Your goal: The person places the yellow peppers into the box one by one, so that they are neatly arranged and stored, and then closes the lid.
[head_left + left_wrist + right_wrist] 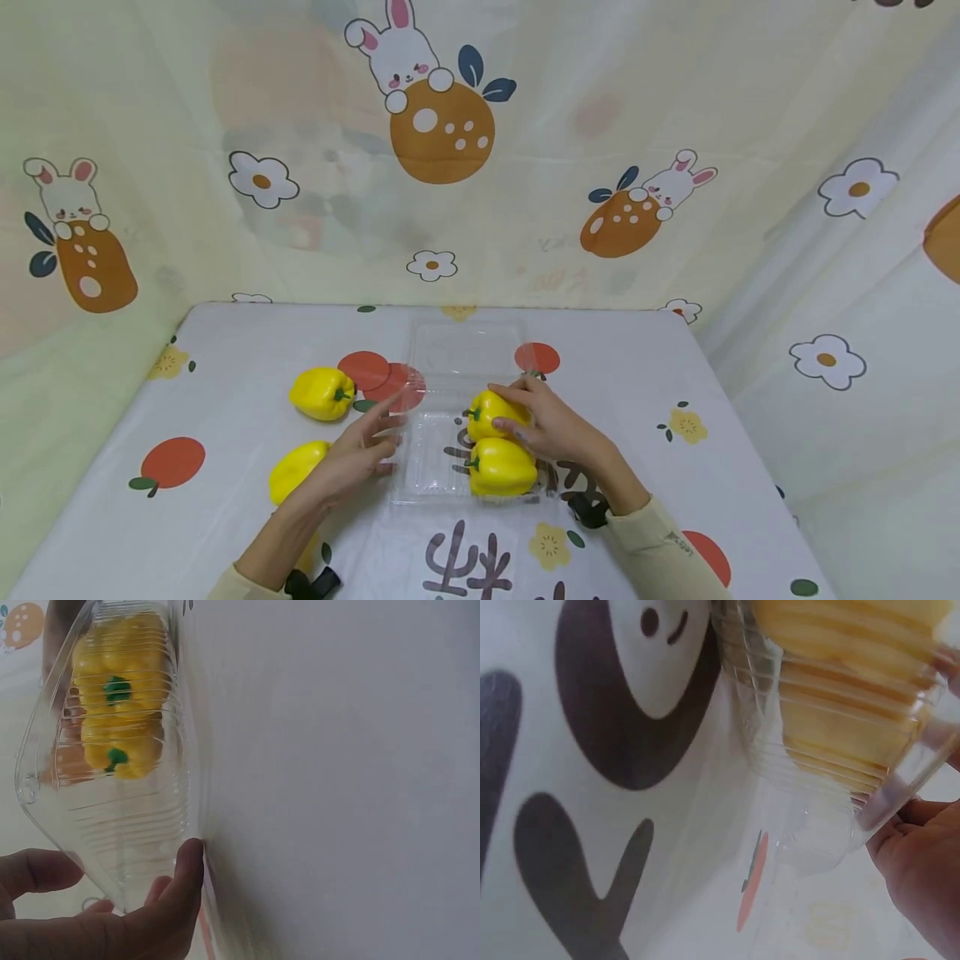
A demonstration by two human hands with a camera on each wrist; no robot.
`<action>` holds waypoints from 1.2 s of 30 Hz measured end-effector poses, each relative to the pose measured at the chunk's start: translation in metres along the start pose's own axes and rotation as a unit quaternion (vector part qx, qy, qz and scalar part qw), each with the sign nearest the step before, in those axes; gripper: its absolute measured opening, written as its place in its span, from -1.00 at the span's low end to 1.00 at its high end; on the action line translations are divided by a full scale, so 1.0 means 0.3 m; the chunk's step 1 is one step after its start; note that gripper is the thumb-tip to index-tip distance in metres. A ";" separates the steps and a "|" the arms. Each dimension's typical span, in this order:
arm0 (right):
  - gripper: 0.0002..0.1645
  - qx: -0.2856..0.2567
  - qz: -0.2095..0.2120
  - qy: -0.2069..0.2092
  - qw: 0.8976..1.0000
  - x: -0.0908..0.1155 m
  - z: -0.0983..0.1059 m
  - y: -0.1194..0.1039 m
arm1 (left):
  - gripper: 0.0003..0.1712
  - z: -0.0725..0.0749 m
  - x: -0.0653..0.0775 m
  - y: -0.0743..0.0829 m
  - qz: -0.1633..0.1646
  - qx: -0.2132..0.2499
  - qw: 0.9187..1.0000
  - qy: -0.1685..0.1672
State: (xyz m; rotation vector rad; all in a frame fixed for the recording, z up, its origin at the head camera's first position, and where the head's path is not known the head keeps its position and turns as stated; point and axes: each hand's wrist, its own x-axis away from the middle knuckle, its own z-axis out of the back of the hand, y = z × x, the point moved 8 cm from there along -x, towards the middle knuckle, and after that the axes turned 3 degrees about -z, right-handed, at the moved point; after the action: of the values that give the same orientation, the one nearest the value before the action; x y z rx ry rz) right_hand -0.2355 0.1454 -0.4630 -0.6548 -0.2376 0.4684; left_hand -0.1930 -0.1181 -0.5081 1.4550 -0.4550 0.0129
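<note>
A clear plastic container (431,467) lies opened out on the table, its lid (468,346) folded back on the far side. Two yellow bell peppers sit in its right half, stems facing left. My right hand (555,421) grips the farther bell pepper (491,414), thumb on the near side and fingers over the top. Just nearer is the other bell pepper (502,468). At the container's left edge, my left hand (356,454) touches the rim with extended fingers. The left wrist view shows its fingertips (191,859) against the ribbed plastic wall (127,825).
Left of the container lies a loose yellow bell pepper (322,393), and another bell pepper (296,471) is partly hidden behind the left forearm. A printed cloth (630,375) covers the table. Patterned curtains (525,225) hang behind and at the sides.
</note>
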 end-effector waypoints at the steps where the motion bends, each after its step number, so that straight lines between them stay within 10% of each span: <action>1: -0.28 -0.003 0.000 -0.002 1.000 0.000 -0.004 0.000 | -0.10 0.001 -0.001 0.000 0.000 -0.001 1.000 0.000; 36: -0.31 0.023 0.004 0.023 0.999 -0.009 -0.030 0.001 | -0.13 -0.004 0.007 0.003 0.003 -0.022 1.000 0.015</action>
State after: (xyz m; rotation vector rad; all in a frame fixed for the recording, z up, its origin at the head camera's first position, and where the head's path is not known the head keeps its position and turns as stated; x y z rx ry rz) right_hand -0.2346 0.1397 -0.4702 -0.6217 -0.1808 0.4653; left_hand -0.1910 -0.1174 -0.5068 1.4079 -0.4327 0.0302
